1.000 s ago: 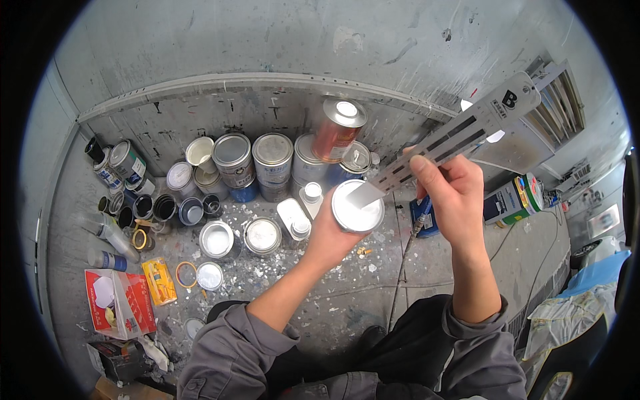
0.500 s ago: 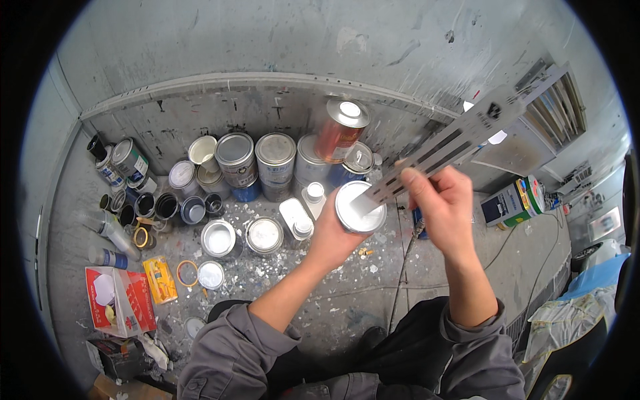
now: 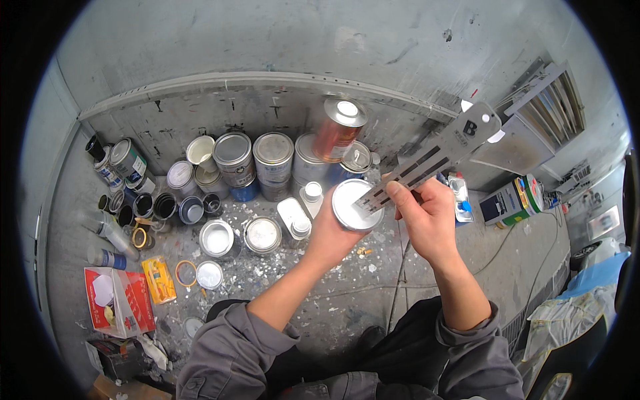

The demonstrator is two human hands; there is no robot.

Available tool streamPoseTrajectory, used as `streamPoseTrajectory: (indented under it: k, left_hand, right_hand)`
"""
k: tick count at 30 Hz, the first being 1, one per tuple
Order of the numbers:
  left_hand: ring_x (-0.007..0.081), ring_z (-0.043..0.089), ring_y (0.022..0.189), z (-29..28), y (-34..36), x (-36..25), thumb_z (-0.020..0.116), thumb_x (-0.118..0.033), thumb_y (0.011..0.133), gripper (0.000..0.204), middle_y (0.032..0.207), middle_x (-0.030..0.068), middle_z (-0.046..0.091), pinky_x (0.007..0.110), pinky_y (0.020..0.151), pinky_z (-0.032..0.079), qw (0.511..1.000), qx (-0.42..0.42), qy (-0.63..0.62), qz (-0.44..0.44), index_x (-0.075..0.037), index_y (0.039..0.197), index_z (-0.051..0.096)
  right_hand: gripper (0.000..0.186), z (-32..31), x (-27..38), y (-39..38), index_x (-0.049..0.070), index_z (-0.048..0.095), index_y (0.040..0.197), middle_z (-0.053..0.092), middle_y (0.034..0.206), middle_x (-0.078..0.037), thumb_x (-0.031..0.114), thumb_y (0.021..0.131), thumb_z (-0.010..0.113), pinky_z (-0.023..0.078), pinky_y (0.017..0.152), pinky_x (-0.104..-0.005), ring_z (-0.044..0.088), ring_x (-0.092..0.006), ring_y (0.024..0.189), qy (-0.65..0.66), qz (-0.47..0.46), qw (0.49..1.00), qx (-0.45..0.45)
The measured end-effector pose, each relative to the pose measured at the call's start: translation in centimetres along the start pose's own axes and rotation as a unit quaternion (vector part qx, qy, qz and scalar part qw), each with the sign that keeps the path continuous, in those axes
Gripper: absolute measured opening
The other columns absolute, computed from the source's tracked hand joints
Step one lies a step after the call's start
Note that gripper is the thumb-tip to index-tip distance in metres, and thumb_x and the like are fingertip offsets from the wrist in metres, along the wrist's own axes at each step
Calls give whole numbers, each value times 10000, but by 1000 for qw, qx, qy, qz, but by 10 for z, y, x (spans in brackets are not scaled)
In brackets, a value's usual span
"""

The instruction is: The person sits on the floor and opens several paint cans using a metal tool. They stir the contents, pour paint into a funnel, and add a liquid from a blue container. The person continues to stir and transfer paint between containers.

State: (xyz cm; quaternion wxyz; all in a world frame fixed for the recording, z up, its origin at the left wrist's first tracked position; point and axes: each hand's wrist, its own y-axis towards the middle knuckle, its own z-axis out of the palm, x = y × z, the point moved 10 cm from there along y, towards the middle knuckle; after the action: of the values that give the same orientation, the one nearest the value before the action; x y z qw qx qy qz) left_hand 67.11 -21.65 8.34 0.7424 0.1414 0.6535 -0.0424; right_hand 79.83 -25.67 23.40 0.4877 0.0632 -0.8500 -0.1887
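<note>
My left hand (image 3: 337, 233) is wrapped round a cup of white paint (image 3: 348, 205), held up over the floor with its mouth toward me. Between thumb and fingers, my right hand (image 3: 425, 215) grips a flat grey mixing stick (image 3: 440, 155) with long dark slots. The stick slants from the upper right down to the cup, its lower end at the white paint. How deep the tip sits is hard to see. Behind the cup, a red metal can (image 3: 339, 130) stands on top of other cans.
Large paint cans (image 3: 273, 160) line the wall. Open tins of white (image 3: 217, 239) and dark cups (image 3: 165, 207) stand on the paint-spattered floor. A red box (image 3: 137, 307) and yellow packet (image 3: 159, 280) lie left. On the right are a dark rectangular can (image 3: 503, 208) and a thin cable (image 3: 490, 263).
My right hand has moved slightly left and down, pushing the mixing stick lower toward the cup. The left hand holds the cup almost where it was. A blue-capped container now shows beside my right hand.
</note>
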Motion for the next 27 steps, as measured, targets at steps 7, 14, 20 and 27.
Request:
streamPoseTrajectory:
  k: [7,14,20,27]
  left_hand:
    - [260,631,1302,-3,-1,0,940,-177,784,845,1384,133,649,388,1100,499,1000,2,-1,21,-31,1472,471]
    - [248,623,1308,-1,1,2,943,-178,779,850,1393,129,642,386,1103,496,1000,1,-25,9,-36,1471,471]
    - [248,620,1310,0,0,1,941,-172,780,842,1392,132,640,388,1110,491,1000,13,-16,5,-35,1468,476]
    - [253,620,1309,-2,-1,-9,938,-161,783,834,1388,132,641,388,1111,491,999,3,-8,38,-23,1467,482]
  right_hand:
    - [147,-28,21,29,-42,752,1084,714,813,-15,57,980,723,454,590,-237,571,-39,684,20,-1,999,-31]
    - [160,-7,-6,6,-37,749,1089,721,852,-70,65,969,727,489,620,-273,610,-75,699,-17,61,998,-13]
    - [137,-12,9,13,-47,750,1006,693,773,-35,87,980,738,474,565,-268,610,-71,643,38,41,998,-12]
    - [155,-27,4,29,-34,763,1068,706,783,-25,88,978,733,457,574,-251,585,-58,656,8,22,999,-29]
